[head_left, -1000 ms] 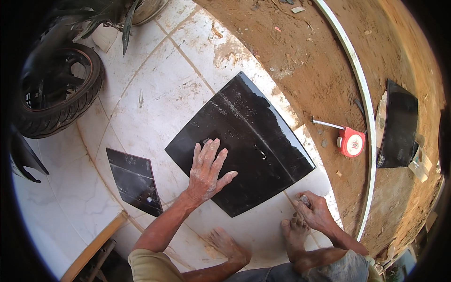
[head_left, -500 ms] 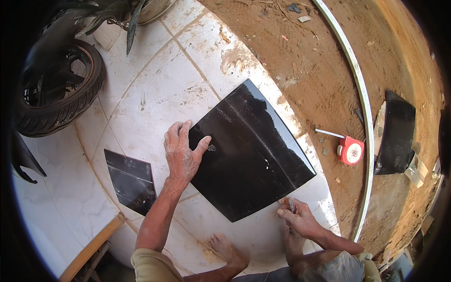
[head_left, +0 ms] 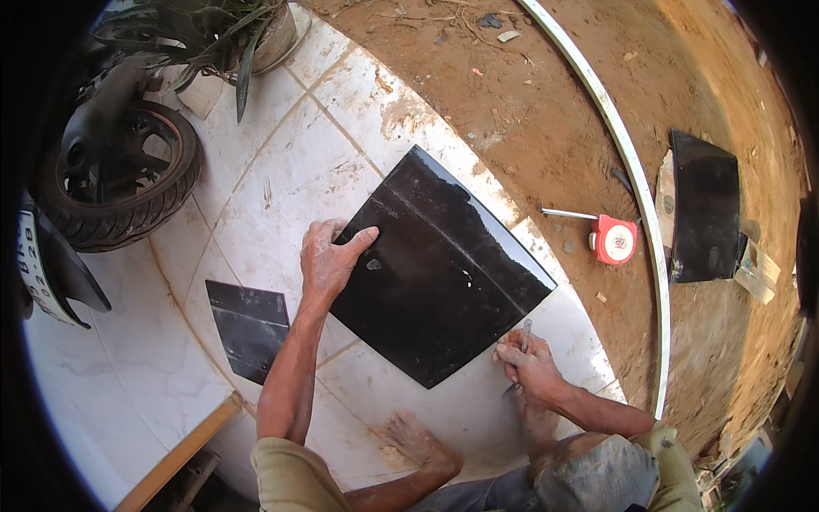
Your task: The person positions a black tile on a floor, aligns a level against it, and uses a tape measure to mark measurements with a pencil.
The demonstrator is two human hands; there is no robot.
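Note:
A large glossy black tile [head_left: 426,290] lies at an angle over the white floor tiles, with a pale line across it and a wet-looking or reflecting strip along its far right edge. My left hand [head_left: 331,260] grips its left edge, thumb on top and fingers at the rim, partly hidden. Beside the tile's near right edge, my right hand [head_left: 533,365] is closed round a slim greyish pen-like tool [head_left: 526,329] that points up from the fingers. A smaller black tile piece [head_left: 249,328] lies left of my left forearm.
A red and white tape measure [head_left: 613,240], its blade slightly out, lies on the dirt. Beyond it runs a long pale strip [head_left: 636,154], then another black tile piece [head_left: 706,205]. A motorcycle wheel [head_left: 128,175] and a potted plant [head_left: 243,51] stand at the far left. My bare feet are close below.
The whole view has shifted and turned a little. My left hand keeps its hold on the tile's edge. In my right hand, the pen-like tool now stands out more clearly above the fingers.

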